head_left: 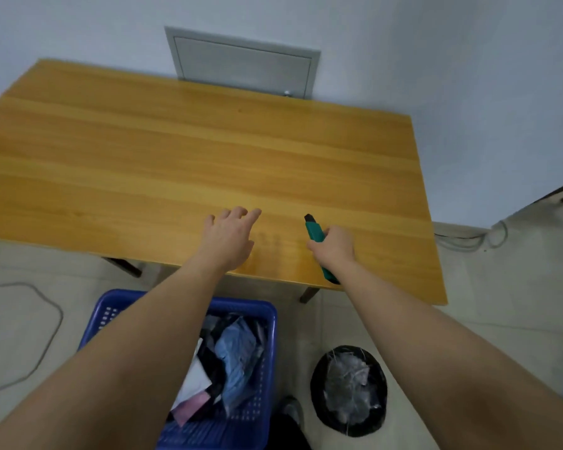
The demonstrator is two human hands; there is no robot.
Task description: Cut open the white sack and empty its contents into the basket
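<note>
My right hand [333,246] grips a green utility knife [314,230] over the near edge of the wooden table [176,151]; the knife's dark tip points away from me. To its left, my left hand [229,237] hovers over the table with fingers spread, holding nothing. On the floor below my arms stands a blue plastic basket [267,319] with clothes and packets inside, among them a light blue garment [238,355]. No white sack is in view.
A black bin [317,384] lined with crumpled clear plastic stands on the floor right of the basket. A grey wall panel [244,64] sits behind the table. Cables lie on the floor at left [51,332] and at right [468,240]. A shoe [291,410] shows near the basket.
</note>
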